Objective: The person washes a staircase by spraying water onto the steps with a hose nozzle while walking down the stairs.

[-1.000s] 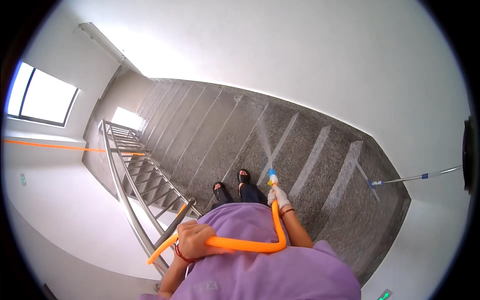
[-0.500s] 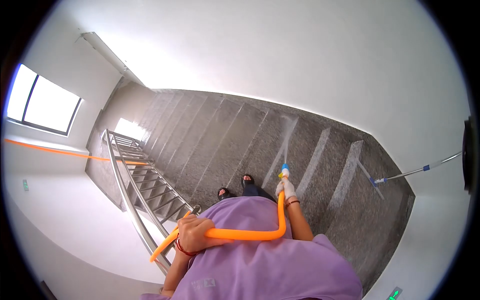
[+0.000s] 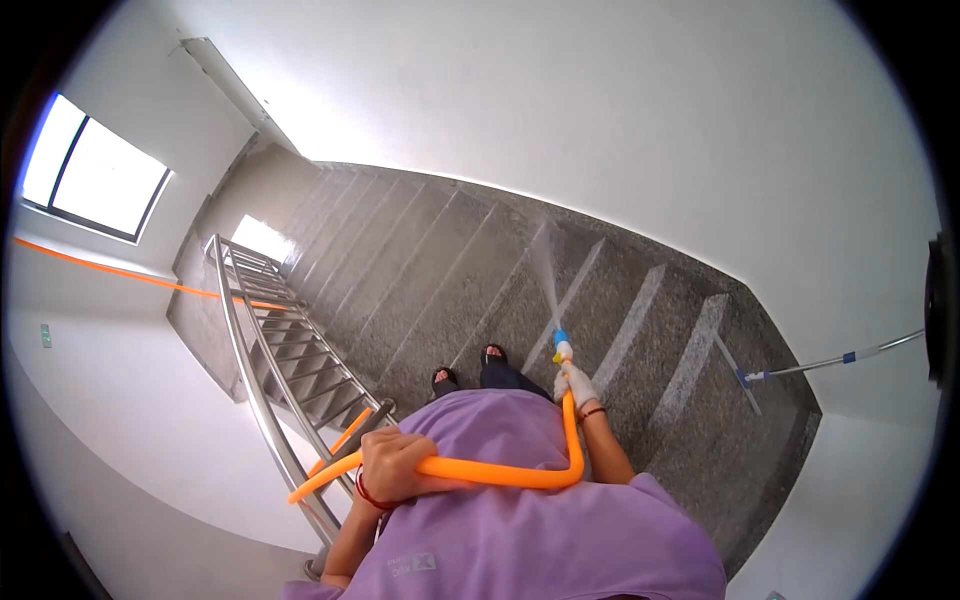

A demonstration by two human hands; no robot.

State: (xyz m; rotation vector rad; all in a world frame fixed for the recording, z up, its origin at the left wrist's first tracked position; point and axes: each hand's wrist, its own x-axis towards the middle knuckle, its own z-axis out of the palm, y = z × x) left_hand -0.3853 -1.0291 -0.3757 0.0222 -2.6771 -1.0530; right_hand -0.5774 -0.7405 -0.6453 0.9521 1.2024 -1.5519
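My left hand (image 3: 393, 465), bare with a red bracelet, is closed round an orange hose (image 3: 510, 473) in front of the purple shirt. The hose bends upward to my right hand (image 3: 574, 384), which wears a white glove and grips it just below a blue and white spray nozzle (image 3: 562, 345). Water (image 3: 545, 270) sprays from the nozzle onto the grey stone stairs (image 3: 430, 290). Past my left hand, the hose hangs over the metal railing (image 3: 262, 390).
A squeegee or mop with a metal pole (image 3: 800, 368) leans at the right, its head on the floor. At the left are a window (image 3: 95, 170) and a stretch of orange hose across the wall. My sandalled feet (image 3: 493, 355) stand on a step.
The nozzle and my right hand moved right, then slightly back left and down. The spray shifted with them across the steps. Both hands have kept hold of the hose.
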